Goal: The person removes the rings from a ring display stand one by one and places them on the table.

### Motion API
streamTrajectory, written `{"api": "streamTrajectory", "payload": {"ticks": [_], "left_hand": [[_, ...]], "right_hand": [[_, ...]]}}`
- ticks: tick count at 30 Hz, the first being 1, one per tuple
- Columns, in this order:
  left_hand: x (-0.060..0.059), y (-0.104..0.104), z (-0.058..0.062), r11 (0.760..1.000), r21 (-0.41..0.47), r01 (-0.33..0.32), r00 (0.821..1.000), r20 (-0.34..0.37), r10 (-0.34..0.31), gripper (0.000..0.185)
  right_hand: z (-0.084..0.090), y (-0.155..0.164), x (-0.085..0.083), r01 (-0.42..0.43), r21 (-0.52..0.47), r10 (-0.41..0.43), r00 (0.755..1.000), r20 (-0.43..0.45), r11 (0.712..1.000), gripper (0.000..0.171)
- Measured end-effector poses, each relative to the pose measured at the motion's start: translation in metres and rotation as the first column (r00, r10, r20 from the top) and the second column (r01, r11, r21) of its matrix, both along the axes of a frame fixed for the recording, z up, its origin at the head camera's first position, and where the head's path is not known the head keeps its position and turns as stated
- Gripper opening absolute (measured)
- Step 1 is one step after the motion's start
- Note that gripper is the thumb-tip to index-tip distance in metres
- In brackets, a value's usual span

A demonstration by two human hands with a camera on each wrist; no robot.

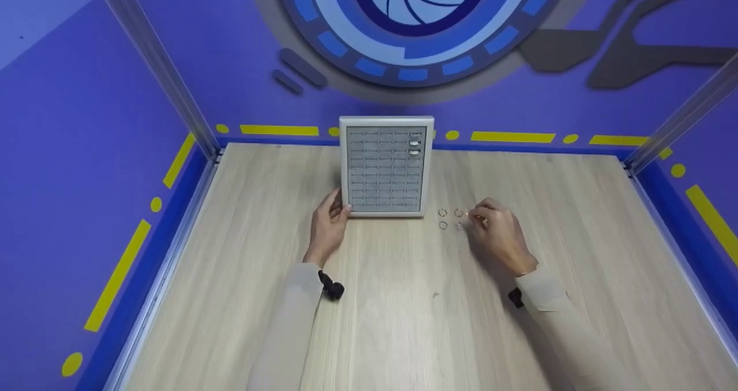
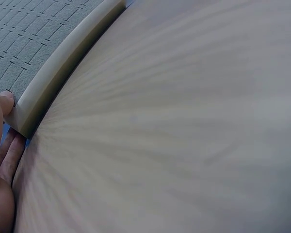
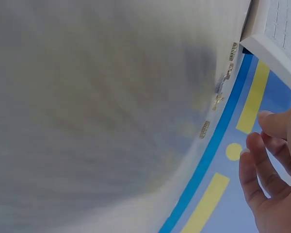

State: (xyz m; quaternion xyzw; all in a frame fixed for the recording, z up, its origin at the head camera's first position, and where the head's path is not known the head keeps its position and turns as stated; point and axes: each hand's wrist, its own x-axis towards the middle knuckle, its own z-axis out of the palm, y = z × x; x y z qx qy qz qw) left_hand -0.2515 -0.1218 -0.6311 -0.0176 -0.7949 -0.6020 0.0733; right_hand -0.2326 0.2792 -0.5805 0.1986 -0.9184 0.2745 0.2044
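Nearest us, our two sleeved forearms reach out over a pale wood-grain table (image 1: 403,322) with a low blue border and metal rails along its sides. Our left hand (image 1: 327,226) rests at the near left corner of the ring tray (image 1: 386,166), thumb and fingers pinching that corner; the left wrist view shows the thumb on the cream frame. Our right hand (image 1: 499,232) lies on the table to the right of the tray, fingers loosely curled beside a small cluster of rings (image 1: 451,218) near the tray's right near corner; we cannot tell whether it pinches one. The grey slotted tray stands propped near the table's far edge, two rings (image 1: 414,147) seated in its upper right slots. Beyond, purple walls carry yellow dashes and a large blue circular emblem (image 1: 415,22).
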Motion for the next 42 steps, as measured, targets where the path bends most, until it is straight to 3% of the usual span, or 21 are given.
{"api": "streamTrajectory", "payload": {"ticks": [15,42], "left_hand": [[-0.001,0.001,0.001,1.000,-0.009,-0.003,1.000,-0.005,0.003,0.059],[0.001,-0.001,0.000,1.000,-0.015,-0.004,1.000,-0.010,0.004,0.059]], "right_hand": [[-0.010,0.016,-0.001,0.023,0.081,-0.032,0.992,0.118,0.996,0.007],[-0.014,0.018,-0.003,0.019,0.126,-0.045,0.978,0.203,0.992,0.010]]}}
